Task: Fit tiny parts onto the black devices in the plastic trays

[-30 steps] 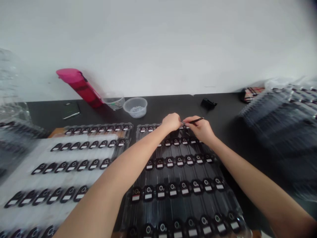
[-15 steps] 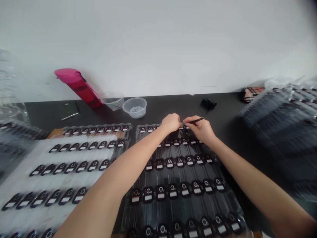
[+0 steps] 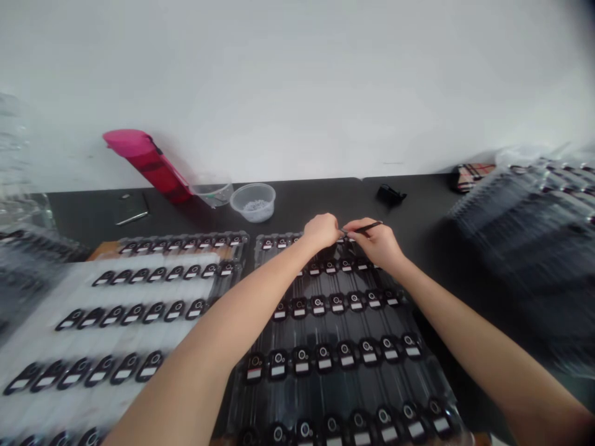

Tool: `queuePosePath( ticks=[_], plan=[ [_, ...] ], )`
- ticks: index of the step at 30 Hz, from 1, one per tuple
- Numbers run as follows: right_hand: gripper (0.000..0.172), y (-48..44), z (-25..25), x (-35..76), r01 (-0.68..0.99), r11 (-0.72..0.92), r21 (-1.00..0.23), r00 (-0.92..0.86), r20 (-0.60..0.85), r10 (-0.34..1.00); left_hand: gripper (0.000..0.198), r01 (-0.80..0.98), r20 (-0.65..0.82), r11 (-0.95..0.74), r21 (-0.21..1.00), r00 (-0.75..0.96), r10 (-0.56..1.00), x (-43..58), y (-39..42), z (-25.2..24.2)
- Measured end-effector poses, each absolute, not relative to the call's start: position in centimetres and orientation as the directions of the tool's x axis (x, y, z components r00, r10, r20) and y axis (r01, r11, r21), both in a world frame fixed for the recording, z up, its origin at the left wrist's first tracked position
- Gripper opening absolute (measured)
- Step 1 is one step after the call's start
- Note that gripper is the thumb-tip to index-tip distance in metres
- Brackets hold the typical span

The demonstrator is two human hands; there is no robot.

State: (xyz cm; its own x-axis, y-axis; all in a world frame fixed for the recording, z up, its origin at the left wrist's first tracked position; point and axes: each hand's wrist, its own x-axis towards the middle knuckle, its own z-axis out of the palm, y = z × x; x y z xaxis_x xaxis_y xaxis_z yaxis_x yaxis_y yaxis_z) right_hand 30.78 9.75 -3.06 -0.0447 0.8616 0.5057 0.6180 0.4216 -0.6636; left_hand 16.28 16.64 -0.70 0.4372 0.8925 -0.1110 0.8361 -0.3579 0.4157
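Note:
In the head view, my right hand [image 3: 374, 240] grips slim black tweezers [image 3: 370, 227] like a pen, their thin tip pointing left. Facing it, my left hand [image 3: 322, 230] is closed with its fingertips close to that tip; anything pinched there is too small or hidden to make out. Both hands are above the far row of a clear plastic tray [image 3: 307, 329]. Rows of small black parts [image 3: 324, 355], each with a ring and a white patch, sit in this tray. My left forearm covers part of its left side.
On the left stands a second tray [image 3: 242, 251] of black parts, partly under white sheeting [image 3: 69, 291]. Behind are a round tub [image 3: 253, 193] of small pale pieces, a pink-red case [image 3: 151, 162] and a black object [image 3: 390, 194]. Stacked clear trays [image 3: 525, 248] rise at right.
Hardly anything differs. The tweezers and my right hand have shifted very slightly; my left hand stays in place.

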Motion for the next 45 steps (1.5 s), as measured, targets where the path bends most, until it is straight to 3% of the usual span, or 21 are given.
queuePosePath(
  ticks=[15, 20, 25, 28, 30, 31, 33, 36, 40, 45],
  plan=[
    [0.012, 9.5, -2.9, 31.1, 0.605, 0.412, -0.681, -0.042, 0.490, 0.871, 0.025, 0.868, -0.096, -0.339, 0.362, 0.397, 0.913, 16.8, 16.1, -0.7],
    [0.012, 8.9, -2.1, 31.8, 0.546, 0.370, -0.752, 0.079, 0.486, 0.871, 0.024, 0.868, -0.108, -0.324, 0.375, 0.388, 0.915, 16.8, 16.0, -0.6],
    [0.018, 8.4, -1.4, 32.1, 0.371, 0.282, -0.885, 0.250, 0.388, 0.887, 0.022, 0.840, -0.101, -0.297, 0.454, 0.380, 0.919, 16.6, 16.2, -0.4],
    [0.020, 8.0, -1.0, 32.1, 0.228, 0.238, -0.944, 0.330, 0.305, 0.893, 0.021, 0.688, -0.109, -0.175, 0.704, 0.349, 0.931, 15.9, 16.3, 0.2],
    [0.020, 7.6, -0.7, 31.8, 0.126, 0.264, -0.956, 0.338, 0.291, 0.895, 0.030, 0.434, -0.252, 0.090, 0.896, 0.332, 0.909, 15.2, 16.1, 0.9],
    [0.020, 7.3, -0.5, 31.6, 0.093, 0.289, -0.953, 0.321, 0.304, 0.897, 0.035, 0.276, -0.340, 0.250, 0.928, 0.352, 0.872, 14.8, 15.9, 1.3],
    [0.018, 6.8, 0.0, 31.0, 0.075, 0.340, -0.937, 0.257, 0.348, 0.902, 0.044, 0.013, -0.453, 0.497, 0.868, 0.433, 0.779, 13.8, 15.4, 1.9],
    [0.015, 6.0, 0.8, 30.0, 0.162, 0.408, -0.899, 0.122, 0.428, 0.895, 0.050, -0.181, -0.477, 0.619, 0.764, 0.488, 0.731, 12.6, 14.4, 2.3],
    [0.010, 5.6, 1.2, 28.7, 0.284, 0.541, -0.791, -0.046, 0.553, 0.832, 0.053, -0.224, -0.480, 0.642, 0.733, 0.499, 0.722, 11.7, 13.5, 2.0],
    [0.012, 5.8, 1.0, 28.0, 0.350, 0.598, -0.721, -0.147, 0.588, 0.795, 0.056, -0.207, -0.459, 0.629, 0.749, 0.523, 0.718, 11.3, 13.0, 1.7]
  ],
)
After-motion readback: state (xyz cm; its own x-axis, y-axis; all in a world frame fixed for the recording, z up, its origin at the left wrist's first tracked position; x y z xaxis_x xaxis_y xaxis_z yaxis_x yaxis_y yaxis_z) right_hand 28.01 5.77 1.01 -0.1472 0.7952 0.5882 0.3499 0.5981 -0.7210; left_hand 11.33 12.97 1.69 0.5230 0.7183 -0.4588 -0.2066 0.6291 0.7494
